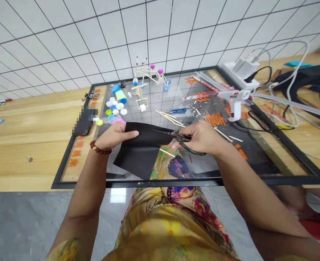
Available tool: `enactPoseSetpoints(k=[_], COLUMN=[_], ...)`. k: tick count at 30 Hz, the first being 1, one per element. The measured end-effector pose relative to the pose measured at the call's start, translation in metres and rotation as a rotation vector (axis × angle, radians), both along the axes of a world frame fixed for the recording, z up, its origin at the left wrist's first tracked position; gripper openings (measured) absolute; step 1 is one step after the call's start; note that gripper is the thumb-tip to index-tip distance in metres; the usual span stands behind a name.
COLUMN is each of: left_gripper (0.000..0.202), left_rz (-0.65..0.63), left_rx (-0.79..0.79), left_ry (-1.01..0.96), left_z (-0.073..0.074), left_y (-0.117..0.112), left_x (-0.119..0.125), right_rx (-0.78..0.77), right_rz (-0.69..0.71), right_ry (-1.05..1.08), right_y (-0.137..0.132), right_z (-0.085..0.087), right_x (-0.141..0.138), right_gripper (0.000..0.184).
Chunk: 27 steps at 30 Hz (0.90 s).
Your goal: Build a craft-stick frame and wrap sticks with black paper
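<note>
My left hand grips the edge of a black sheet of paper or thin felt, which hangs over the glass in front of me. My right hand holds a pair of scissors with dark green handles. Their fingers sit in the handle loops, and the long blades lie along the sheet's top edge. A beaded bracelet circles my left wrist. Part of the sheet is hidden behind my left hand.
A black-framed glass panel lies on a wooden table. On it stand stick models with coloured balls, beside several bottle caps, loose wooden sticks, and a white hot glue gun. Behind it, a power strip trails cables.
</note>
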<state>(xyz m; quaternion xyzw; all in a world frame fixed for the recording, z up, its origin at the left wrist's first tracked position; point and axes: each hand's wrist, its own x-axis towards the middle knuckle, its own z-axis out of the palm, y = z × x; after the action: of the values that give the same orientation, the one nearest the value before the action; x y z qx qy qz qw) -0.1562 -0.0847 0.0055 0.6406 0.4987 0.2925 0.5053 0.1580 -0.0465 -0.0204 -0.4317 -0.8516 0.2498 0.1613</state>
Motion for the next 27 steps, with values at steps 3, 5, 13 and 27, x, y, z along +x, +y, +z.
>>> enactPoseSetpoints(k=[3, 5, 13, 27], left_gripper=[0.034, 0.034, 0.037, 0.032], left_rz=[-0.009, -0.008, -0.012, -0.03], left_rx=[-0.025, -0.021, -0.017, -0.063], left_ry=[-0.002, 0.0, 0.046, 0.003], left_z=[-0.0003, 0.0001, 0.0032, 0.0045], left_y=[-0.0001, -0.0001, -0.0014, -0.0034], left_x=[0.0005, 0.0006, 0.001, 0.0044], right_rx=[0.014, 0.019, 0.027, 0.007], right_rz=[0.009, 0.01, 0.007, 0.0], right_ry=[0.017, 0.017, -0.028, -0.04], right_y=[0.0007, 0.0011, -0.0001, -0.0021], right_z=[-0.0019, -0.0032, -0.0014, 0.0013], right_x=[0.0002, 0.0004, -0.0005, -0.0025], right_gripper=[0.063, 0.063, 0.061, 0.06])
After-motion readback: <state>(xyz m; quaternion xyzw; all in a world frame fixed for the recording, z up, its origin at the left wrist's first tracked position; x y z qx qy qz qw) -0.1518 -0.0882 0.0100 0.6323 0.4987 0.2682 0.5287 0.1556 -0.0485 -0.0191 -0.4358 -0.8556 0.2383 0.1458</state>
